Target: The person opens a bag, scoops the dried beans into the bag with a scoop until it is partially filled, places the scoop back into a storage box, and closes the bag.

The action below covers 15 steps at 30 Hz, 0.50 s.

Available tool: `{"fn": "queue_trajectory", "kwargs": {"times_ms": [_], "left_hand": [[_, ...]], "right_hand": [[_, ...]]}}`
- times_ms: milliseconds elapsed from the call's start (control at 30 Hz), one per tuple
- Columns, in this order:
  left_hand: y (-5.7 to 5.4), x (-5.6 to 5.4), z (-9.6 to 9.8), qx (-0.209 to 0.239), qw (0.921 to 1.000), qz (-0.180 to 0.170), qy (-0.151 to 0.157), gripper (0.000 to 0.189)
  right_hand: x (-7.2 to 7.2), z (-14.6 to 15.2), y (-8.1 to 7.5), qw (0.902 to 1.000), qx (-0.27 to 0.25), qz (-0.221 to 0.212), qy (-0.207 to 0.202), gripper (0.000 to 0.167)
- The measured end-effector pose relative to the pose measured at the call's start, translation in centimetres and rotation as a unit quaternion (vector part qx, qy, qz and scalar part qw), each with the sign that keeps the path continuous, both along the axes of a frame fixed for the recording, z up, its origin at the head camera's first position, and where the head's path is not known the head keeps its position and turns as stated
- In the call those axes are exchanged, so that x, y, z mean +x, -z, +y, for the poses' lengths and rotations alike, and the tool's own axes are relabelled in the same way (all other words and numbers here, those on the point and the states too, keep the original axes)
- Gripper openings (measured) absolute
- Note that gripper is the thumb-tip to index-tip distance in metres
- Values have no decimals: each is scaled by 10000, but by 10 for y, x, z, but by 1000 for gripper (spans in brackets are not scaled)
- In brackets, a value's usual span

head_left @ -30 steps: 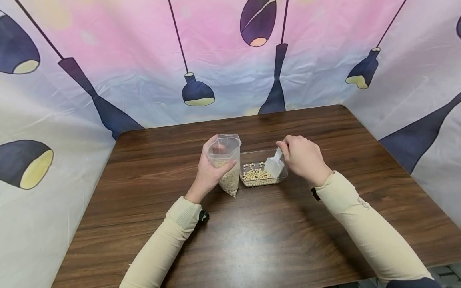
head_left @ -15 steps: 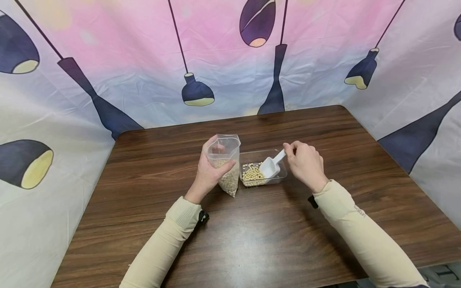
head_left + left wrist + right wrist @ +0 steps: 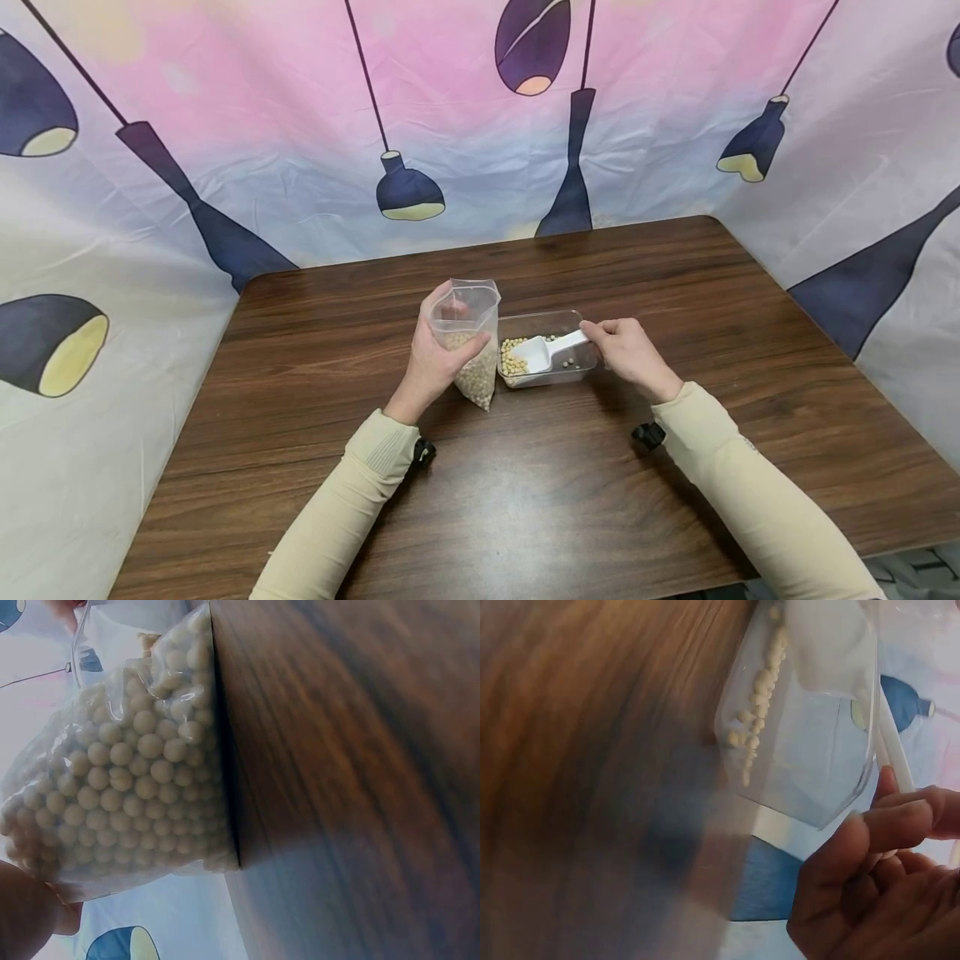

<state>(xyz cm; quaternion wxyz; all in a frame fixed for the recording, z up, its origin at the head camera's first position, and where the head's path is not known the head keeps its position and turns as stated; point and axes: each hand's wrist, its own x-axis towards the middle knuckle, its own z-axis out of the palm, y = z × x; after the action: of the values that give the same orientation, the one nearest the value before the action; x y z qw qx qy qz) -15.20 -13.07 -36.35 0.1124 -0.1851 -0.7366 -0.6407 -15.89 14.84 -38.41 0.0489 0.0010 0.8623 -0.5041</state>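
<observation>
My left hand (image 3: 437, 360) grips a clear zip bag (image 3: 477, 367) around its upper part, its mouth spread wide. Pale round beans (image 3: 135, 780) fill the lower part of the bag, which stands upright on the table. Just right of it sits a clear plastic box (image 3: 555, 382) with more beans (image 3: 512, 357) gathered at its left end. My right hand (image 3: 630, 354) pinches the handle end of a white scoop (image 3: 536, 354). The scoop's head lies inside the box among the beans, pointing left. In the right wrist view, a few beans (image 3: 754, 712) line the box bottom.
The brown wooden table (image 3: 315, 358) reaches back to a hanging cloth (image 3: 300, 183) printed with lamps. Both forearms in cream sleeves (image 3: 352, 500) come in from the front, each with a black wrist strap.
My right hand has lowered and tilted the scoop flatter, and its head has pushed left through the beans, heaping them at the box's left end. The left hand and bag stay put.
</observation>
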Motion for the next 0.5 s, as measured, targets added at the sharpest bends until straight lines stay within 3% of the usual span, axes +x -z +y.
{"fn": "queue_trajectory", "kwargs": {"times_ms": [200, 500], "left_hand": [[1, 0, -1, 32, 10000, -44, 20, 79], [1, -1, -1, 89, 9999, -59, 33, 79]], "right_hand": [[-5, 8, 14, 9887, -1385, -579, 25, 41], [-14, 17, 26, 9693, -2302, -844, 187, 35]]}}
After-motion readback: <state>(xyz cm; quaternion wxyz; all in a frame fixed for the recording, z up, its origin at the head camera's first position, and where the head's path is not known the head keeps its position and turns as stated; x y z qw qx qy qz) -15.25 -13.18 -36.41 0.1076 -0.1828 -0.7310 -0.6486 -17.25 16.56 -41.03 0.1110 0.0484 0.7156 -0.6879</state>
